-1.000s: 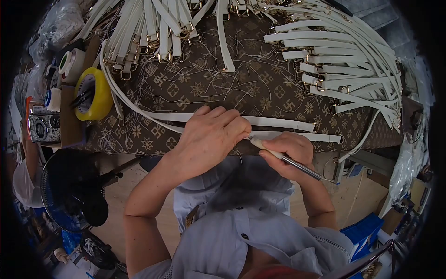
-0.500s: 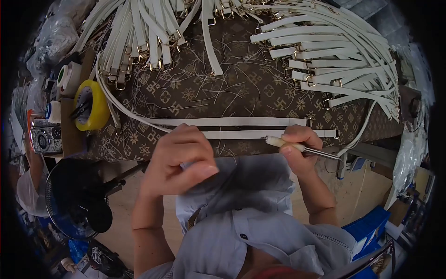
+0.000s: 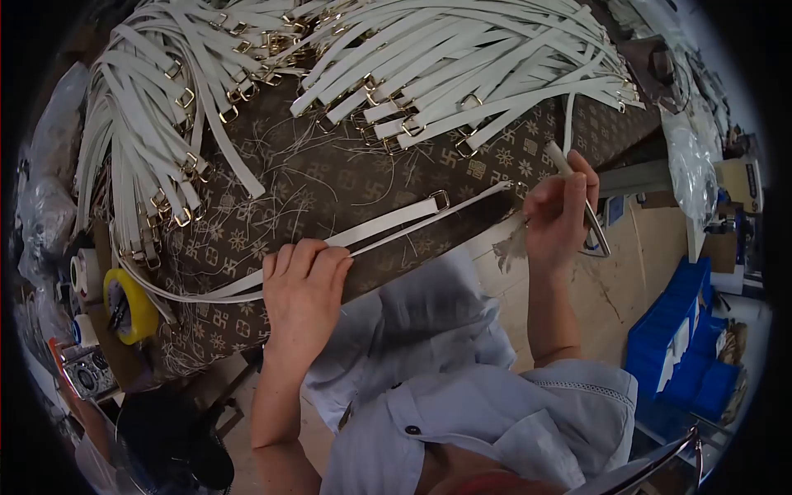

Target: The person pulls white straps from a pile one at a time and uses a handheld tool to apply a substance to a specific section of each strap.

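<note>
A thin white strap with a buckle at its far end lies along the near edge of the patterned cloth. Over its middle, my left hand is closed, fingers bent around it and a second strip that appears edge-on. My right hand is raised off the near edge, beyond the strip's end. It grips a slim hand tool with a pale handle and a bent metal shaft pointing down to the right. The exact kind of tool does not show.
Heaps of white buckled straps cover the back of the brown patterned cloth, with loose threads in front. To the left are a yellow tape roll and a black fan. Blue bins stand at the right.
My view has turned, shifting the table. My left hand, earlier lifted with fingers loose, now presses down on the strap. My right hand, with the tool, has moved away from the strap's buckle end.
</note>
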Tool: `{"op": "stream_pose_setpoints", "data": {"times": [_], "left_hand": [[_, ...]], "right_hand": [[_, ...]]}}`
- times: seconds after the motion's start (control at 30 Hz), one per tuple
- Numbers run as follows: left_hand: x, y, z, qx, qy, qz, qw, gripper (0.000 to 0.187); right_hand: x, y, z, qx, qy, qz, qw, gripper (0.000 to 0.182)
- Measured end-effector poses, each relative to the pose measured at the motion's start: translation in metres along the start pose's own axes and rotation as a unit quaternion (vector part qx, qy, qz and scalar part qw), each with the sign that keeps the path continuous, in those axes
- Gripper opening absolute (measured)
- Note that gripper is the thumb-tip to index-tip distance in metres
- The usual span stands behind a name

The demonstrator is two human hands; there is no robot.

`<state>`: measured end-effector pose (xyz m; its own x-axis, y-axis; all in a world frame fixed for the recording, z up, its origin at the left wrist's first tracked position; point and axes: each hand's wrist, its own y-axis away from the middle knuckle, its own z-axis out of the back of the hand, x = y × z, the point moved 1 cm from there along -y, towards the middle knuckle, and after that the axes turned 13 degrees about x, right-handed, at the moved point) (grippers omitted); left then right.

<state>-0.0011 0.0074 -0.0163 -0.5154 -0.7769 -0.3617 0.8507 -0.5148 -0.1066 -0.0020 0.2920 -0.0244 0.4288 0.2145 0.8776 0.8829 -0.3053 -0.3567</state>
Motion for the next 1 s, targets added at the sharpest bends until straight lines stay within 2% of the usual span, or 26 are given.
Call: {"op": "stream_pose_setpoints", "data": {"times": [0.03,0.07,0.1,0.13,0.17,0.23,0.27,0.33,0.37,0.4,0.47,0.5,0.57,0.63,0.67,0.7,0.77,0.83,0.9,0.97,1.0], "left_hand": [[0.002,-0.001,0.001,-0.003,0.017,0.006,1.0,0.008],[0.003,-0.001,0.006,-0.002,0.014,0.001,1.0,0.008],[0.004,-0.002,0.013,0.04,0.06,0.009,0.997,0.007],[0.004,-0.004,0.02,0.08,0.106,0.018,0.991,0.007],[0.003,-0.006,0.027,0.079,0.1,0.017,0.992,0.007],[0.002,-0.013,0.039,0.108,0.15,-0.019,0.983,0.009],[0.001,-0.015,0.043,0.105,0.143,-0.018,0.984,0.009],[-0.003,-0.017,0.05,0.092,0.167,-0.067,0.979,0.009],[-0.005,-0.017,0.053,0.085,0.159,-0.057,0.982,0.009],[-0.008,-0.017,0.054,0.083,0.163,-0.071,0.981,0.01],[-0.008,-0.013,0.066,0.09,0.156,-0.063,0.982,0.014],[0.0,-0.009,0.074,0.07,0.127,-0.053,0.988,0.016],[0.022,0.004,0.096,0.036,0.083,-0.022,0.996,0.017],[0.04,0.024,0.131,0.054,0.179,0.121,0.975,0.023],[0.057,0.038,0.138,0.017,0.239,0.105,0.965,0.024],[0.066,0.049,0.145,0.005,0.236,0.11,0.966,0.024],[0.078,0.067,0.156,-0.018,0.358,0.11,0.927,0.022],[0.086,0.077,0.159,-0.034,0.339,0.111,0.933,0.019],[0.094,0.082,0.16,-0.031,0.347,0.078,0.934,0.02],[0.096,0.085,0.156,-0.019,0.339,0.075,0.938,0.022],[0.096,0.084,0.152,0.001,0.377,0.102,0.921,0.024]], "right_hand": [[-0.001,0.002,0.002,-0.006,0.0,0.003,1.0,0.03],[-0.004,0.005,0.0,0.009,0.096,0.027,0.995,0.032],[-0.007,0.007,-0.004,0.025,0.189,0.049,0.98,0.034],[-0.006,0.007,-0.013,0.073,0.219,0.095,0.968,0.031],[-0.007,0.006,-0.015,0.07,0.215,0.099,0.969,0.031],[-0.012,-0.003,-0.023,0.184,0.39,0.144,0.891,0.025],[-0.012,-0.012,-0.033,0.2,0.4,0.191,0.874,0.022],[-0.013,-0.017,-0.045,0.228,0.4,0.211,0.862,0.022],[-0.014,-0.019,-0.054,0.258,0.405,0.226,0.848,0.023],[-0.009,-0.016,-0.059,0.261,0.384,0.18,0.867,0.023],[-0.006,-0.019,-0.057,0.268,0.39,0.233,0.849,0.02],[0.001,-0.022,-0.054,0.248,0.427,0.275,0.825,0.017],[0.011,-0.034,-0.032,0.169,0.455,0.3,0.821,0.017],[0.025,-0.053,-0.003,0.085,0.462,0.289,0.834,0.019],[0.035,-0.063,0.01,0.06,0.491,0.287,0.821,0.02],[0.044,-0.071,0.024,0.033,0.52,0.284,0.805,0.021],[0.052,-0.08,0.058,0.018,0.532,0.265,0.804,0.021],[0.059,-0.085,0.064,0.016,0.506,0.281,0.815,0.022],[0.07,-0.088,0.063,-0.012,0.544,0.333,0.77,0.024],[0.069,-0.089,0.073,-0.02,0.537,0.31,0.784,0.024],[0.068,-0.09,0.078,-0.02,0.543,0.292,0.787,0.024]]}}
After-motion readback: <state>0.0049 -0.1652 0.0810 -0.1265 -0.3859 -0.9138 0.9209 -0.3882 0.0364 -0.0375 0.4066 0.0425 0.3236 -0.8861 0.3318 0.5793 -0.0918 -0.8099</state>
